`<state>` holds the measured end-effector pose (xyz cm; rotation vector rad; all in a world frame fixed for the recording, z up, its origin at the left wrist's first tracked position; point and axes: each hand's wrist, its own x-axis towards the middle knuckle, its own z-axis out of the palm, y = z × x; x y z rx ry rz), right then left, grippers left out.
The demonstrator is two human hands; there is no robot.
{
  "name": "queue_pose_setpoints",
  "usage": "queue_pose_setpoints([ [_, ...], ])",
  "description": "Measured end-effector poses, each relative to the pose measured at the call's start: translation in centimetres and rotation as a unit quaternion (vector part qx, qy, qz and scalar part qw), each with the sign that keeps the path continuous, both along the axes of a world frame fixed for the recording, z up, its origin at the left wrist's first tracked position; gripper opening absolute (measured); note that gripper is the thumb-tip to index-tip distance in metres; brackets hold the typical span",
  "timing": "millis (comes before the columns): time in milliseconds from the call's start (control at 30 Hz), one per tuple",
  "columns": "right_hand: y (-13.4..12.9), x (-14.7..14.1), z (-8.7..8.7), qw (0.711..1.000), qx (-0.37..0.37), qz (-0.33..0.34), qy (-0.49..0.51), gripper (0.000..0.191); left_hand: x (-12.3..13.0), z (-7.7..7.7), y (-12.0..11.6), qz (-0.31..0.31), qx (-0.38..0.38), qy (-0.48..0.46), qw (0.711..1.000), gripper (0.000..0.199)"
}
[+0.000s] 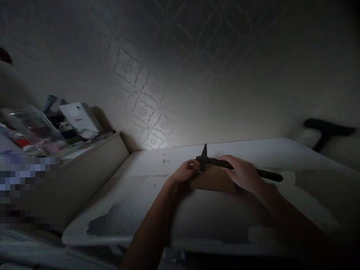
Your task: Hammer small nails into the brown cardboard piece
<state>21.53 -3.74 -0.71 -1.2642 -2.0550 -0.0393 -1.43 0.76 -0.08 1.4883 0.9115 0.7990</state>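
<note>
My right hand [243, 171] is wrapped around the handle of a dark hammer [204, 159], midway along it. The hammer's head is over the far left part of a brown board [213, 179], and one end points down close to my left fingers. My left hand [185, 170] is beside the board's left edge, its fingers curled together near the hammer head. Whatever those fingers pinch is hidden or too small to name. Below them lies the white table [152, 161], with several small dark pieces [165, 161] on it, perhaps nails.
To the left, a cabinet [92, 172] carries a white box [80, 116], a clear plastic case [35, 123] and other clutter. A patterned wall [152, 97] rises behind the table. At the right stands a black T-shaped object [327, 129]. The light is dim.
</note>
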Motion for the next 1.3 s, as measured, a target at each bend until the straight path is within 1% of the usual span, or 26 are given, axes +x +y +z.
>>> queue_pose_setpoints([
  [167, 0.01, -0.03, -0.06, 1.000, 0.004, -0.015, -0.005, 0.035, -0.05, 0.03, -0.06, -0.009, 0.008, 0.004, 1.000, 0.027],
  [300, 0.09, 0.04, -0.14, 1.000, 0.004, -0.002, -0.016, 0.035, 0.04, 0.13, -0.22, 0.002, 0.002, 0.009, 1.000, 0.029],
  [467, 0.02, -0.01, -0.02, 1.000, 0.016, -0.011, 0.001, 0.035, 0.15, 0.24, -0.26, 0.000, 0.008, 0.010, 1.000, 0.028],
  [567, -0.03, -0.09, 0.02, 1.000, 0.010, -0.002, -0.006, 0.036, 0.10, 0.14, -0.14, 0.000, 0.010, 0.016, 1.000, 0.030],
  [733, -0.09, -0.11, 0.10, 1.000, 0.000, -0.020, 0.003, 0.032, 0.01, -0.14, 0.02, -0.006, 0.004, 0.012, 1.000, 0.028],
  [867, -0.13, -0.07, 0.13, 1.000, -0.002, 0.003, -0.009, 0.036, 0.08, -0.03, -0.05, -0.002, 0.005, 0.013, 1.000, 0.029],
  [1033, -0.04, -0.03, 0.06, 1.000, 0.009, -0.006, 0.008, 0.036, 0.16, 0.23, -0.30, -0.006, -0.006, 0.009, 1.000, 0.028],
  [1133, -0.02, -0.01, 0.02, 1.000, 0.000, 0.010, -0.003, 0.036, 0.12, 0.28, -0.36, 0.010, 0.004, 0.019, 1.000, 0.026],
  [1300, -0.06, -0.10, 0.04, 1.000, 0.010, -0.004, 0.006, 0.034, -0.01, 0.23, -0.18, -0.007, 0.012, 0.020, 1.000, 0.026],
])
